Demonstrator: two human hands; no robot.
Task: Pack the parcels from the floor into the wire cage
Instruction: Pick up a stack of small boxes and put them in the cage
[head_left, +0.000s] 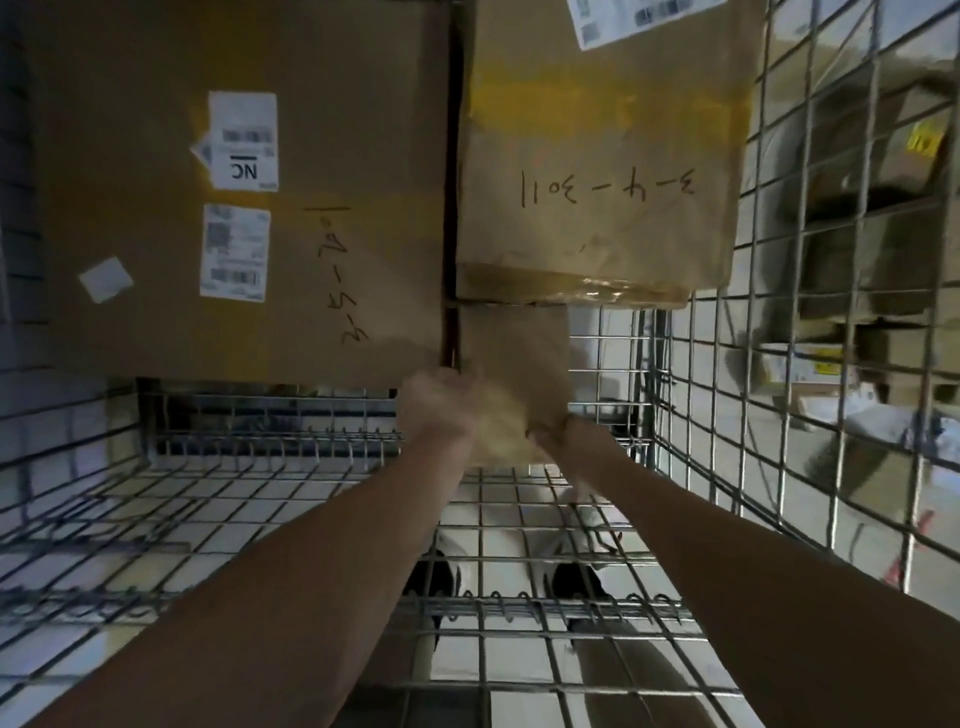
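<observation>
- Inside the wire cage (810, 332), whose mesh floor fills the lower half of the view and whose mesh wall rises on the right, three cardboard parcels sit at the far end.
- The large parcel (156, 208) fills the upper left; it carries two white printed labels, a small blank white sticker and handwriting along its right side.
- The medium parcel (602, 171) lies just to the right of it, a dark seam between the two; it is wrapped in tape, marked "3-4-3011" by hand, and has a white label at its top edge.
- The small parcel (511, 374) sits directly below the medium one, its left edge against the large parcel's lower right corner, over the mesh floor.
- The left hand (439, 402) is curled over the small parcel's near left corner, fingers on its top left edge.
- The right hand (553, 431) grips the near right edge of the same parcel, so the box lies between both hands and just beyond them; blur hides the finger detail.
- Through the right wall, more boxes stand outside the cage, out of focus.
- Below the mesh floor, two dark shoes show on a pale floor.
</observation>
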